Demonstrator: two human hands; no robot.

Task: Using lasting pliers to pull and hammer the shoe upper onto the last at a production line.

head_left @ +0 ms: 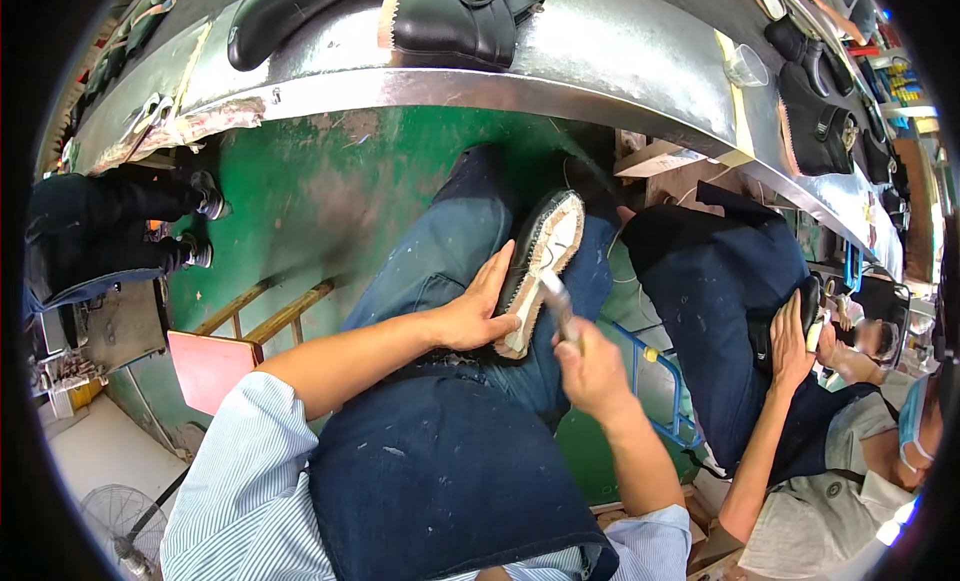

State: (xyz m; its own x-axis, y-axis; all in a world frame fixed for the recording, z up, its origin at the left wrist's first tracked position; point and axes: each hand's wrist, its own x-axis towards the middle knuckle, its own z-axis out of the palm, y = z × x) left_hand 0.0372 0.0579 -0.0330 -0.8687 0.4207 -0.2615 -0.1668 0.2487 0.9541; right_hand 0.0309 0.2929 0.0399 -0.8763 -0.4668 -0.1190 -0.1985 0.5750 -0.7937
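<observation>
Across my lap lies a black shoe (545,251), sole upward, its pale unfinished underside showing a rough stitched-looking border. My left hand (473,316) grips it near the lower end, fingers along the dark side and thumb on the sole's edge. In my right hand (594,369) is a hammer (556,294), closed in the fist by its handle, most of which the hand hides. The hammer's metal head is at the middle of the sole; I cannot tell whether it touches. A dark blue apron (450,471) covers my thighs.
Ahead runs a metal-topped bench (620,51) with a black boot upper (455,26) on it. More black boots (815,121) stand farther right. A co-worker (800,421) sits close on my right, holding a shoe. At left are a small stool (215,366) and a fan (125,526).
</observation>
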